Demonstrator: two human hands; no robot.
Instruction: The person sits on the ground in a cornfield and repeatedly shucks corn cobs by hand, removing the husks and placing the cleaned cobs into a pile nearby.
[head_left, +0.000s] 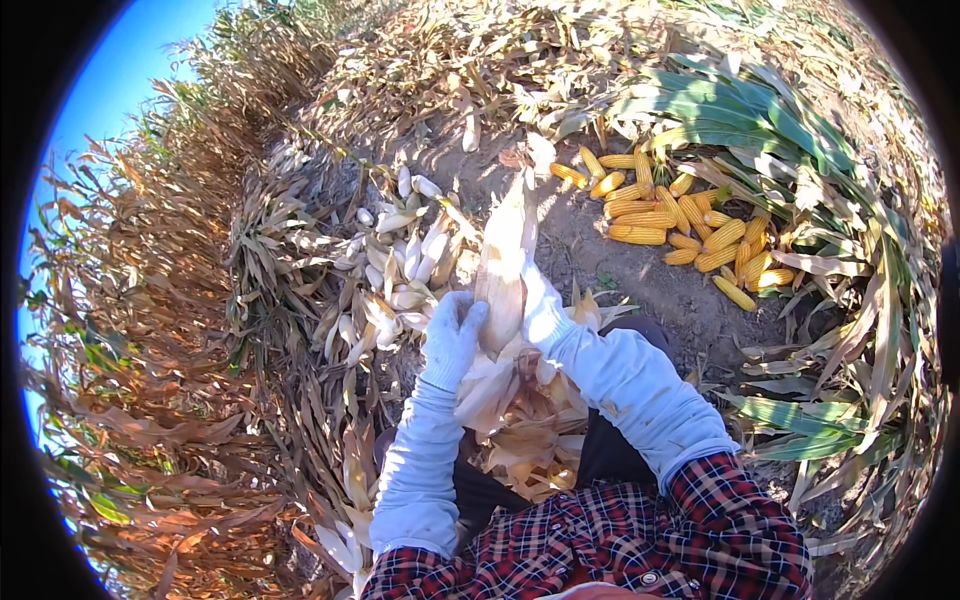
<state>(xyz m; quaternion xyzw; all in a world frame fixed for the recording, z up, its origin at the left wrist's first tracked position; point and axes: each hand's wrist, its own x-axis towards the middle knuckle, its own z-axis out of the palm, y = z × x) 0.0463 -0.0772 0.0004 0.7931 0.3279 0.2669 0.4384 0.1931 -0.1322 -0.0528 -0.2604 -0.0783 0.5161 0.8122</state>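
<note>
An ear of corn in its pale dry husk stands lengthwise between my two gloved hands. My left hand, in a white knit glove, grips its left side near the lower end. On the other side my right hand, gloved too, is against the husk, its fingers partly hidden behind it. Loose husk leaves hang below the ear. Between my knees lies a heap of stripped husks. No bare kernels show on the held ear.
Ears still in husks are piled at the left. Bare yellow corn cobs lie on the soil at the right. Green and dry corn leaves curve around that pile. Standing dry corn stalks line the far left.
</note>
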